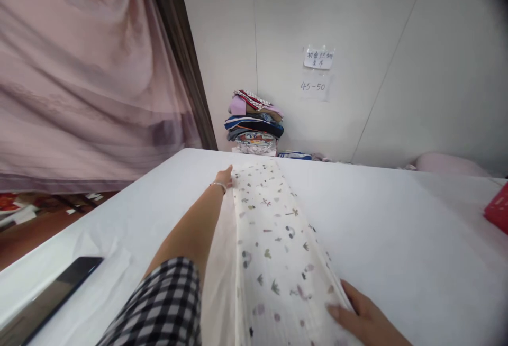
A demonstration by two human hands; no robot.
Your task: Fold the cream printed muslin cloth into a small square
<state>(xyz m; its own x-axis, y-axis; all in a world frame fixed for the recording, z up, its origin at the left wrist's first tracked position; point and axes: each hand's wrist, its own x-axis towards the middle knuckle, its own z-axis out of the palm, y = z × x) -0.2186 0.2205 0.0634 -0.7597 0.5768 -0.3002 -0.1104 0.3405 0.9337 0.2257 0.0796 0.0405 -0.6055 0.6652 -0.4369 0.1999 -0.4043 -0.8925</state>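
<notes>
A long folded white cloth [273,229] with small muted prints of leaves, rainbows and palm trees lies lengthwise on the white table. At its far left corner my left hand [224,176] is closed on the edge, its fingers partly hidden; a bracelet circles that wrist. Close to me, my right hand [363,314] grips the right edge, thumb on top and the other fingers beside the fold. A plain pale layer of fabric [220,266] shows along the left side of the printed cloth.
The white table [397,229] reaches toward a wall with handwritten paper signs [317,59]. A stack of folded fabrics [254,121] stands beyond the far edge. A dark phone or tablet [51,298] lies at left, a red object [498,208] at right. Pink draped fabric [91,71] hangs at left.
</notes>
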